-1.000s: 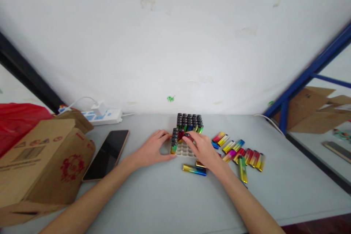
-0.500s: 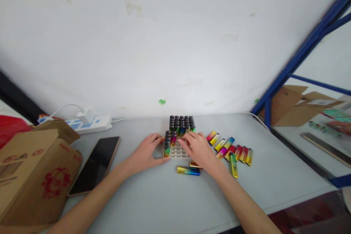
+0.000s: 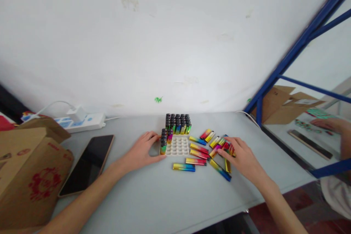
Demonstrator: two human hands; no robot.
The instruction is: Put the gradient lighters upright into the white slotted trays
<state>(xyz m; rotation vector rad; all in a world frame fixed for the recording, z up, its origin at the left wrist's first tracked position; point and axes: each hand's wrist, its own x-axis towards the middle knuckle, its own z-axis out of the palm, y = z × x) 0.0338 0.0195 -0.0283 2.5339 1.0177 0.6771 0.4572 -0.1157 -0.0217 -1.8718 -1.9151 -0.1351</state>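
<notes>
My left hand curves around the left end of a white tray of holes, thumb at its front corner and fingers farther back. Lighters with black tops stand upright along the tray's left side; others fill its back rows. Several front holes show bare. Over the pile of loose lighters on the right, my right hand has thumb and forefinger apart, close to or touching lighters. Its palm hides part of the pile. A yellow-blue lighter lies before the tray.
On the left are a cardboard box, a phone and a power strip. A white wall rises behind the table. Past the blue frame on the right, another person's hand and an open carton appear.
My right hand has moved right from the tray to the loose lighters, uncovering the tray's holes and several lighters beside it. My left hand stays at the tray. The view has shifted slightly.
</notes>
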